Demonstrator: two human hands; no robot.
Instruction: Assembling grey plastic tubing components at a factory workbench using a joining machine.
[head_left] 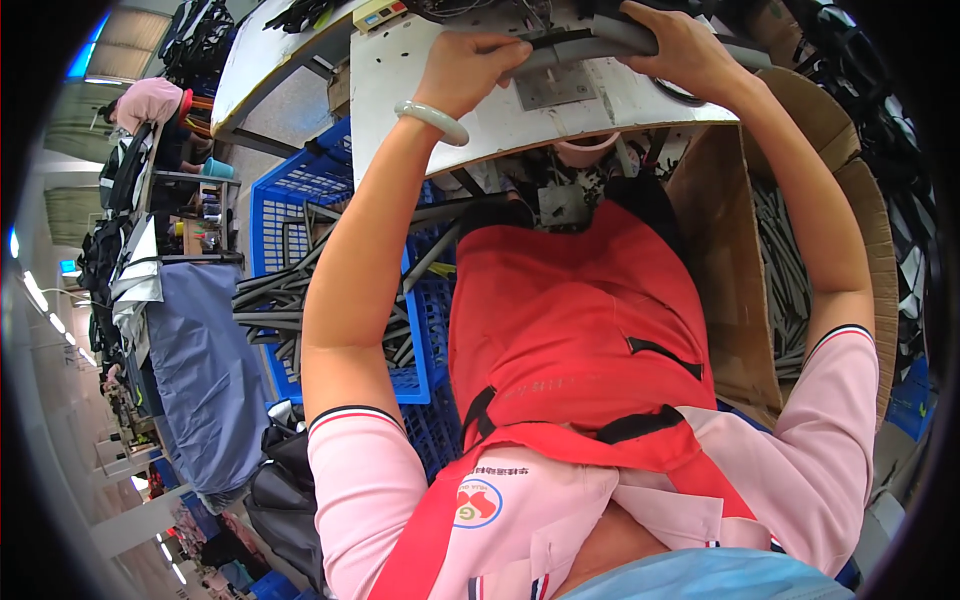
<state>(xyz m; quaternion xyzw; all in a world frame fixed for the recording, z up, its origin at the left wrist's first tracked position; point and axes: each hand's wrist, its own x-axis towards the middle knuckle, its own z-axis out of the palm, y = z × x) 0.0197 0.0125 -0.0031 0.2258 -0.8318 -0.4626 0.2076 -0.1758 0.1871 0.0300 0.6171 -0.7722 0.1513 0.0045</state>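
Over the white worktable [425,130], both my hands hold a grey foam tube [590,47] with a black strip along it. My left hand [470,72], a pale bangle at its wrist, pinches the tube's left end between thumb and fingers. Farther right, my right hand [685,52] wraps around the tube, its fingers bent over the top. Beneath the tube lies a square metal plate [555,90] set in the tabletop. Part of a sewing machine [500,10] shows just beyond, cut off by the upper edge.
Left of my lap, a blue plastic crate [425,335] holds many grey tubes. At my right stands an open cardboard box [712,270] with more tubes. A pink bowl [588,150] sits under the table. Another person [150,105] bends over at far left.
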